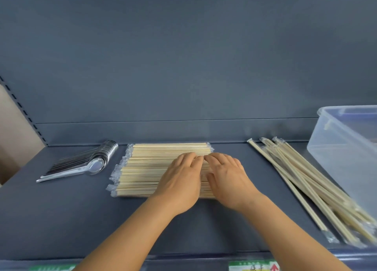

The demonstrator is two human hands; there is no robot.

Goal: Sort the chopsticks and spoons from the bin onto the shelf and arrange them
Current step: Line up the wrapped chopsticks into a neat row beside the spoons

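On the middle of the shelf (61, 219), both hands lie palm-down on a flat, tidy stack of wrapped chopsticks (142, 168). The left hand (181, 183) and the right hand (228, 179) are side by side, fingers stretched forward and loosely spread, fingertips nearly meeting over the far part of the stack. Neither hand is closed around anything; they press or rest flat on the top layer, and whether any single pair is pinched under the fingers cannot be told. The hands look slightly blurred.

The stack runs left to right, its sticks parallel to the shelf's back edge, with the clear wrapper ends sticking out raggedly on the left side. Its right end is hidden under the hands.

Left of the stack, just beside its far left corner, a fanned row of metal spoons (87, 162) lies with bowls toward the stack and handles pointing left and near.

Right of the hands, well apart from the stack, a loose pile of chopsticks (306, 185) lies diagonally, from the far middle-right toward the near right corner, sticks crossing one another. Just beyond that pile, at the right edge, stands a clear plastic bin (336, 148), cut off by the frame; its contents cannot be made out.

A grey back panel (183, 56) rises behind the shelf.
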